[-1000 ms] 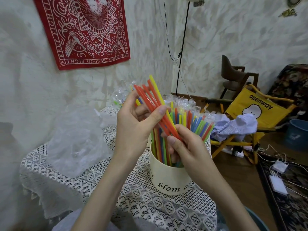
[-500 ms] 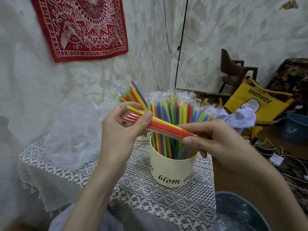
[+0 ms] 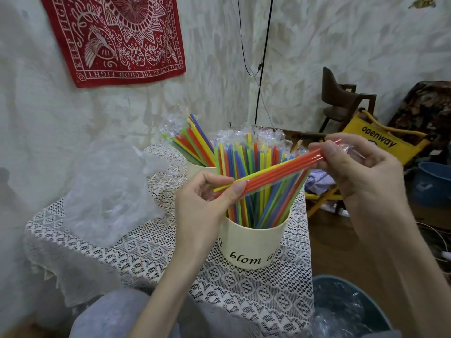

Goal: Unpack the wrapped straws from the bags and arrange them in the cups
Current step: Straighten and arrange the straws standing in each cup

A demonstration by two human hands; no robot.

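Observation:
A small bundle of wrapped red and yellow straws lies almost level in front of me, above the near cup. My left hand pinches its left end between thumb and fingers. My right hand pinches its right end, where clear wrapper tips stick out. Below it a cream cup with black lettering is packed with upright wrapped straws in several colours. A second cup behind it holds more straws leaning left. A crumpled clear plastic bag lies on the left of the table.
The small table has a white lace cloth. A blue bin with clear plastic stands at the lower right. To the right are a yellow folding chair, a dark chair and a blue tub. A wall is close behind.
The bundle has swung from upright to nearly level, its right end now raised. My right hand has moved right and up along it to the wrapper tips. My left hand dropped lower.

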